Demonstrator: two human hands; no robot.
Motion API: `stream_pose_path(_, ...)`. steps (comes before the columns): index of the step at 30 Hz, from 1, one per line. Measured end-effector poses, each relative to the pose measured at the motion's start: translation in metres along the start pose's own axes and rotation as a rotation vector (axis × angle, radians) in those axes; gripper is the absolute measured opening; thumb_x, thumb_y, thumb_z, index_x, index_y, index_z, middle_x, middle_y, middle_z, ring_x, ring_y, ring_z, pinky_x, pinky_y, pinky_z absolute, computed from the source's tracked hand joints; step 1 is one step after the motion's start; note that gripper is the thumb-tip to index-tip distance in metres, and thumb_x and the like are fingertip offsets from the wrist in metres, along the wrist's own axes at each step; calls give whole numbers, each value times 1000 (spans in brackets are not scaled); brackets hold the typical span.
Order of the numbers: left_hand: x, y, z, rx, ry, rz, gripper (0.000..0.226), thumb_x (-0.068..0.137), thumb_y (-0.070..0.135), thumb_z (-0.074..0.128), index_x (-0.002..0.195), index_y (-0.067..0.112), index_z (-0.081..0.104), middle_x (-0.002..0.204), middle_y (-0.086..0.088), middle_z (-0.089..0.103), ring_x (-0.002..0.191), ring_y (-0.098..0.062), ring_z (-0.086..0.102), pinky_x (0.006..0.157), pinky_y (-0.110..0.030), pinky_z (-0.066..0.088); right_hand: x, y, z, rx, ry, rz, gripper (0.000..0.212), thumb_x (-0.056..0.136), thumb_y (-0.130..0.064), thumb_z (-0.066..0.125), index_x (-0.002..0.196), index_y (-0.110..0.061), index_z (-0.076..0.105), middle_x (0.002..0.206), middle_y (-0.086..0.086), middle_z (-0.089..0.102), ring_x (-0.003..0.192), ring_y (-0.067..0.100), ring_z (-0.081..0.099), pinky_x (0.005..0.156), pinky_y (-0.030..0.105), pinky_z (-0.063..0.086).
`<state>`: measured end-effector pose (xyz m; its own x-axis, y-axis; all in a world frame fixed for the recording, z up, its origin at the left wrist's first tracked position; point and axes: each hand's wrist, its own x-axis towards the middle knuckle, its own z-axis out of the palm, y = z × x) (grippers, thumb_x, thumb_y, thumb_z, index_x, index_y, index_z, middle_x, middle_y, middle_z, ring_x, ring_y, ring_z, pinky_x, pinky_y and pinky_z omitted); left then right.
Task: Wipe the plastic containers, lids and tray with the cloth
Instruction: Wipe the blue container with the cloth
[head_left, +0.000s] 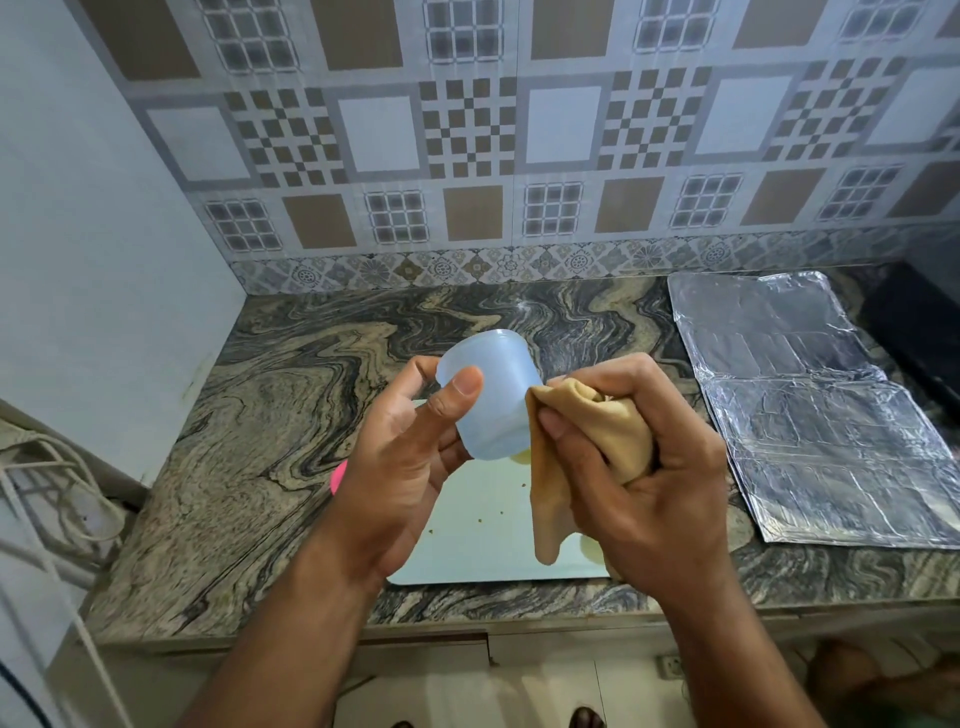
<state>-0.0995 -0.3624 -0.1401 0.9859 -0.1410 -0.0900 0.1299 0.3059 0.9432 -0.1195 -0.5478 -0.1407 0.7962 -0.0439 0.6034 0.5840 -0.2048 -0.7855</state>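
Container wipe in progress, held above the tray.

The left hand (410, 457) holds the translucent plastic container (491, 395) in a closed grip, thumb on the near wall and fingers behind it, above the white tray (483, 525) on the table (249, 415). The right hand (644, 467) has a closed grip on the bunched tan cloth (587, 447), pressed against the container's side. Risk: the smooth wall is likely to slip from the grip if cloth pressure exceeds the hold, dropping the container onto the tray. The hanging cloth tail may drag the crumbs (467, 519) seen on the tray. Foil sheets (810, 415) lie well to the right; cables (52, 493) lie to the left. A pink object (337, 475) shows beside the left wrist; its identity cannot be determined. No lids can be made out.
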Motion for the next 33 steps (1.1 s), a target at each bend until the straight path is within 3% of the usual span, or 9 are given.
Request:
stream_pose_path(3,2,-1,-1,-113,-40,-68,93,71,53,90,144,7,55,137,-20,69,113,-25,72,100,-40,59,3,1,-1,85,-5,31,14,94,-16,72,99,-3,72,93,6,72,84,23,70,76,28,53)
stream_pose_path(8,4,-4,5,-345,-98,-188,77,60,52,96,122,12,77,121,-16,76,98,-20,77,76,-27,64,4,2,2,237,7,97,7,92,-6,70,98,-9,68,92,-11,72,83,3,68,78,16,53)
stream_pose_path(14,1,-14,25,-500,-45,-237,109,61,54,96,150,7,54,134,-18,69,112,-24,71,106,-37,55,0,9,10,345,123,192,5,93,-7,68,99,-7,68,88,-15,69,81,0,64,76,13,50)
stream_pose_path(21,-7,-19,42,-559,-1,-106,88,63,48,96,136,7,68,136,-16,71,117,-24,74,112,-48,51,-5,25,24,475,273,454,10,96,-20,67,101,-14,74,92,2,70,83,9,65,75,26,53)
stream_pose_path(23,-14,-12,65,-456,2,-45,91,48,61,97,115,2,77,134,-8,71,124,-20,68,124,-52,37,-37,28,30,735,225,616,22,109,-30,57,125,-27,71,110,-17,69,95,-8,64,88,28,49)
stream_pose_path(25,-16,-5,80,-272,10,-6,79,22,80,77,54,8,74,118,11,61,127,-10,50,132,-46,19,-47,39,37,877,345,664,32,115,-39,41,136,-35,64,120,-27,66,105,-15,62,97,26,44)
stream_pose_path(29,2,-31,63,-210,238,190,52,62,37,97,92,17,60,110,-17,71,104,-33,70,100,-62,56,-9,4,33,1120,277,915,33,106,-22,51,78,-15,68,56,0,61,44,6,61,43,20,51)
stream_pose_path(31,10,-36,52,-141,321,252,48,68,25,90,92,16,51,105,-12,71,94,-26,73,79,-40,61,-12,3,32,1162,322,897,32,104,-22,53,76,-15,65,55,1,58,43,7,58,42,21,50)
stream_pose_path(33,16,-31,51,-139,392,234,52,66,28,92,98,16,52,106,-12,70,90,-23,72,80,-36,61,-17,4,35,999,306,858,19,99,-23,63,84,-13,68,66,4,64,54,12,62,53,26,54)
